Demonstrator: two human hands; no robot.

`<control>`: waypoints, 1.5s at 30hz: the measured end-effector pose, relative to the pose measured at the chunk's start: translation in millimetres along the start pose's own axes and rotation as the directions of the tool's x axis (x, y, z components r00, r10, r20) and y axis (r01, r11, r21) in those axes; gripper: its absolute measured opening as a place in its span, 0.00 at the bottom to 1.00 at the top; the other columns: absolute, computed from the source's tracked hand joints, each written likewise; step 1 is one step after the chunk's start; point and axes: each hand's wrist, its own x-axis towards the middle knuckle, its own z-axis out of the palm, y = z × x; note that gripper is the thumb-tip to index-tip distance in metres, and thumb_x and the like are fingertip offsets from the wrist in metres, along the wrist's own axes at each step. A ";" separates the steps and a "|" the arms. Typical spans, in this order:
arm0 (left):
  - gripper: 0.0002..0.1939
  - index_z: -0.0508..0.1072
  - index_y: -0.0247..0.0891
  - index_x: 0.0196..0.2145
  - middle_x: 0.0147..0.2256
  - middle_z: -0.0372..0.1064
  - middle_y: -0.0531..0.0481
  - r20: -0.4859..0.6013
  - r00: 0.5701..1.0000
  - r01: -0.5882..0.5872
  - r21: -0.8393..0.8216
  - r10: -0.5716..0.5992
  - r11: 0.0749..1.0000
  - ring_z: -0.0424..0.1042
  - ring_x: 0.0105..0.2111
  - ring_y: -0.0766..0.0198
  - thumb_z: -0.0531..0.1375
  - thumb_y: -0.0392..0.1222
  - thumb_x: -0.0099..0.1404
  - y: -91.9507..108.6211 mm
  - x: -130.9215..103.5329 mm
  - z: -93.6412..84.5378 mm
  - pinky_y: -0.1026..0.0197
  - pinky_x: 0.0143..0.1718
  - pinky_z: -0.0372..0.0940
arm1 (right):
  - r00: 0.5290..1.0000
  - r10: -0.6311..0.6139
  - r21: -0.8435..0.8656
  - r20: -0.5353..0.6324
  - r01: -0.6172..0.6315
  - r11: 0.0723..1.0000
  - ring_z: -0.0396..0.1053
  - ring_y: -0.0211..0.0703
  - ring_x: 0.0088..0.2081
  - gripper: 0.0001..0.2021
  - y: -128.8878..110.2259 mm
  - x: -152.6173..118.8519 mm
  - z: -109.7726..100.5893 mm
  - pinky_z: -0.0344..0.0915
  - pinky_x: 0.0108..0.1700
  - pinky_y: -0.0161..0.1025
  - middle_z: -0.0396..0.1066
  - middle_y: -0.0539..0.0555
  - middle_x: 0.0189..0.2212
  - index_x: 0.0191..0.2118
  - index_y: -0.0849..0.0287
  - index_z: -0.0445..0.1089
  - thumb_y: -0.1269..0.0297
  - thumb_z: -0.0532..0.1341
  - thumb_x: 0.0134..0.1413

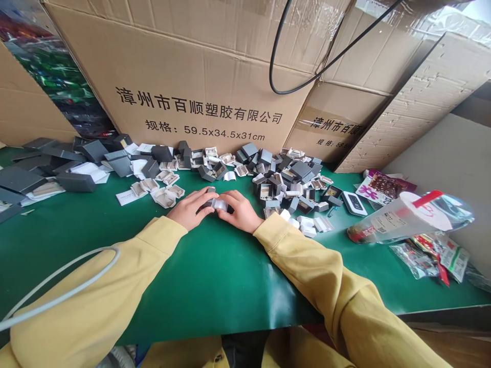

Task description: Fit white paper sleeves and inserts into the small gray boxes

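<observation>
Both of my hands meet over the middle of the green table (215,276), close around a small dark grey box with a pale insert (220,204). My left hand (192,208) grips the box from the left, its thumb and fingers curled round that side. From the right, my right hand (241,210) pinches it with thumb and fingers. My fingers cover much of the box, so its lower part is hidden. Just beyond lie white plastic inserts (168,196) and a heap of small dark boxes (291,176).
Larger dark boxes (76,182) with white papers pile up at the left. Cardboard cartons (184,61) line the back, with a black cable (273,66) hanging before them. At the right are a small white device (354,203), a plastic cup (395,219) and snack packets (452,255).
</observation>
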 end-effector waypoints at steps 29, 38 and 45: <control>0.22 0.64 0.43 0.53 0.57 0.59 0.50 0.065 0.997 0.038 -0.050 -0.034 0.998 0.57 0.58 0.58 0.48 0.53 0.64 4.0 2.7 1.4 0.56 0.58 0.54 | 0.978 0.002 -0.293 0.208 0.060 0.954 0.52 0.44 0.36 0.11 -2.0 7.3 4.4 0.55 0.38 0.41 0.56 0.55 0.34 0.34 0.58 0.67 0.56 0.54 0.55; 0.22 0.63 0.43 0.53 0.58 0.59 0.50 0.077 0.996 0.045 -0.055 -0.041 0.997 0.57 0.58 0.57 0.48 0.53 0.64 4.8 3.5 0.3 0.56 0.58 0.54 | 0.982 -0.079 -0.293 0.170 0.127 0.948 0.54 0.46 0.39 0.14 -3.5 5.3 -1.1 0.56 0.41 0.43 0.59 0.58 0.38 0.35 0.59 0.67 0.55 0.51 0.58; 0.23 0.63 0.43 0.53 0.57 0.59 0.49 0.071 0.996 0.050 -0.054 -0.046 0.997 0.57 0.58 0.57 0.48 0.53 0.64 2.0 2.3 1.8 0.57 0.58 0.54 | 0.980 -0.116 -0.297 0.162 0.160 0.941 0.56 0.43 0.36 0.13 -0.6 5.7 0.7 0.58 0.39 0.40 0.62 0.56 0.35 0.33 0.60 0.67 0.57 0.51 0.58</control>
